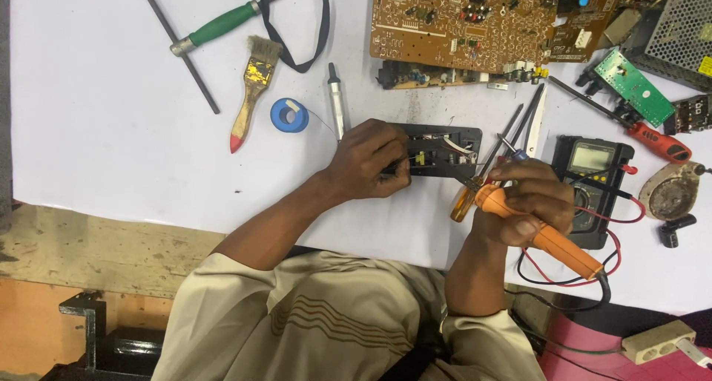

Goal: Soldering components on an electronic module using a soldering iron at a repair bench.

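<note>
A big brown circuit board (463, 21) lies beyond the small black box (445, 149), the multimeter (593, 184) just right of it. The left hand (368, 161) grips the box's left end, fingers pinching what may be solder wire. The right hand (528, 201) clenches an orange soldering iron (552, 241), its tip at the box

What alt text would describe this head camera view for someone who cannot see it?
A person's right hand holds an orange soldering iron at a small black circuit module, which the left hand steadies on a white table strewn with circuit boards, tools and a multimeter.
</note>
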